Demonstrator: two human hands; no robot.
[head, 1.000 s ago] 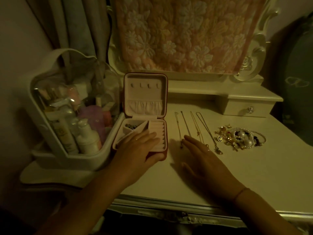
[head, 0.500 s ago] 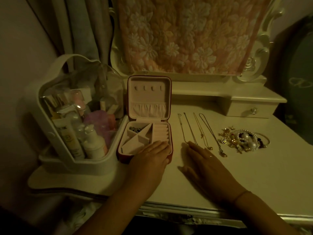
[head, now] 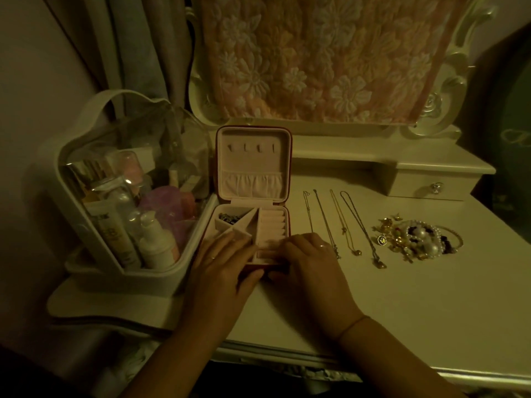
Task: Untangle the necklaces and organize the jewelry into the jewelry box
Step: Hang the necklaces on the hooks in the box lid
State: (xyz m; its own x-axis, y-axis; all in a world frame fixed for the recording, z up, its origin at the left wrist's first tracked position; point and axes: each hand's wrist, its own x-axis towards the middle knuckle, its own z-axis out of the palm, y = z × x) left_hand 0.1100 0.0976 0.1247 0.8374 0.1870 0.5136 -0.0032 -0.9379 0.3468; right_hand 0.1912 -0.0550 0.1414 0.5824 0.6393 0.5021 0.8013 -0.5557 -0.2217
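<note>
Resting on a cream dressing table (head: 402, 305), the open jewelry box (head: 253, 168) stands against a clear cosmetics case (head: 86, 179) packed with bottles. The left hand (head: 224, 264) lies flat-fingered over its front compartments. The right hand (head: 311, 261) covers the front right rim, its fingers too blurred to tell any grip. Four necklaces (head: 325, 220) lie side by side just right, the nearest partly hidden behind that hand. A jewelry heap (head: 416, 239) sits beyond them, near a small drawer (head: 422, 188).

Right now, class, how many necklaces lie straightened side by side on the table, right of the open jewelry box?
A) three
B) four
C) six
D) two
B: four necklaces lie in a row between the jewelry box and the heap of jewelry.
</note>
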